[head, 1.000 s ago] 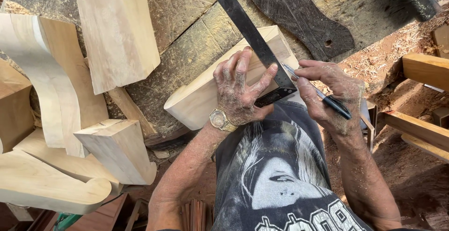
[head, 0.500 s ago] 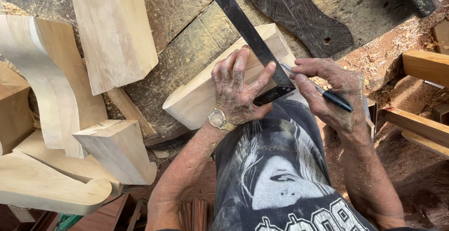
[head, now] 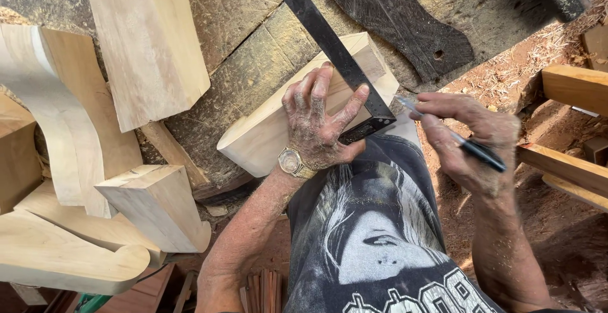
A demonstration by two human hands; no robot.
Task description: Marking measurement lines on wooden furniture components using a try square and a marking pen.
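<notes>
A pale wooden block [head: 266, 129] with one rounded end lies on the rough workbench [head: 253, 40]. A black metal try square [head: 329, 44] lies across the block, its blade running up and to the left. My left hand [head: 316, 120], dusty and with a wristwatch, presses flat on the square's corner and the block. My right hand [head: 472, 139] holds a pen [head: 456, 139] a little to the right of the block's end, its tip off the wood.
Several curved and squared pale wood pieces [head: 95, 161] are stacked on the left, with a thick plank [head: 145, 40] above them. A dark shaped template [head: 405, 21] lies at the top. Wooden rails [head: 570, 129] and sawdust-strewn red ground are on the right.
My right hand has drawn the pen away to the right, off the square's edge and the block. The left hand stays pressed on the square.
</notes>
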